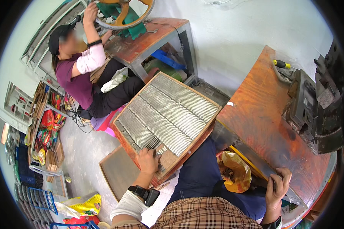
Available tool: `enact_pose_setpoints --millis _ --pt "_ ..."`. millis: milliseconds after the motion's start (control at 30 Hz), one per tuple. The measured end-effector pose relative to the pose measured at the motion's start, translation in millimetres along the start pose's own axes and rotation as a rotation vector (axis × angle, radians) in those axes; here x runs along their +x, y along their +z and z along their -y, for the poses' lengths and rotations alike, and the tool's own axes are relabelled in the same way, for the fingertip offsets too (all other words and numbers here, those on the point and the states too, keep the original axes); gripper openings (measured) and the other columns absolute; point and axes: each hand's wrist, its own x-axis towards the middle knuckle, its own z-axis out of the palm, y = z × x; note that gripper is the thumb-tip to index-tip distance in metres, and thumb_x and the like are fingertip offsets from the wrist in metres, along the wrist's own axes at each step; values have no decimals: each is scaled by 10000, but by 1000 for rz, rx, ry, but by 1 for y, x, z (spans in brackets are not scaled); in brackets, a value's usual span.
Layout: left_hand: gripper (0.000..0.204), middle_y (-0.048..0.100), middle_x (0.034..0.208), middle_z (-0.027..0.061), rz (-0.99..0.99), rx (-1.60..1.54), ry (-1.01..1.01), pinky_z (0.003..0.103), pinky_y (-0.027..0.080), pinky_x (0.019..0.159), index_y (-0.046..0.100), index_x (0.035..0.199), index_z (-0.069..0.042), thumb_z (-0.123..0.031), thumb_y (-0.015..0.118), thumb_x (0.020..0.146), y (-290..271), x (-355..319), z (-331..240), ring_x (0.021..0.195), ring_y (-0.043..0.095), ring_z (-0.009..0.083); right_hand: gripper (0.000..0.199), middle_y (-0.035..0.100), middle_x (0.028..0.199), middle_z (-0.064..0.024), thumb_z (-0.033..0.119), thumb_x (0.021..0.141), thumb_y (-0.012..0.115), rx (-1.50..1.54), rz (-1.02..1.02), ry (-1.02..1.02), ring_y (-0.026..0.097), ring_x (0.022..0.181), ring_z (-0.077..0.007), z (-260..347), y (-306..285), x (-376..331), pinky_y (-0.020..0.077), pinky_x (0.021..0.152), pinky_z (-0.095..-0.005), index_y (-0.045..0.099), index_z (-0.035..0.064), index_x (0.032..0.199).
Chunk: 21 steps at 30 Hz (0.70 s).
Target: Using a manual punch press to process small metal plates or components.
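Note:
A wooden-framed tray point(172, 110) packed with tight rows of small silver metal pieces point(179, 101) lies tilted by my knees. My left hand point(148, 160) reaches over its near left corner, fingers bent down beside the ends of the rows; what they pinch, if anything, is hidden. Right of those fingers, a few loose small pieces point(162, 150) lie on the tray's bare brown bottom point(169, 159). My right hand point(278, 186) is at the front edge of the reddish wooden bench point(252, 103), fingers curled in; whatever is in them is too small to name.
A dark metal machine point(307, 103) and a yellow-black screwdriver point(281, 63) are on the bench. A yellow bag point(235, 171) hangs open beside my leg. Below the tray leans a wooden board point(120, 173). Across from me, a co-worker point(78, 72) sits near a handwheel point(124, 11).

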Motion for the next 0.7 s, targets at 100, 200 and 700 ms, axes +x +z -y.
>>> enact_pose_setpoints --millis 100,200,700 --pt "251 572 853 59 89 36 -56 415 368 820 695 835 -97 -259 761 655 -3 0 3 898 529 264 256 535 975 -171 -81 656 633 5 5 6 519 914 -340 2 1 2 424 817 -435 568 19 883" --pt "185 615 905 75 40 -76 65 430 384 829 701 812 -88 -228 752 702 -6 -1 7 952 543 275 256 537 981 -173 -83 659 635 -20 21 15 519 913 -339 0 2 2 426 809 -433 569 18 885" --pt "388 616 1042 18 554 -81 701 375 400 886 708 971 -189 -257 779 596 -52 39 71 1034 516 253 192 589 875 -88 34 667 710 379 431 -507 578 783 -278 62 99 61 497 664 -366 638 64 843"
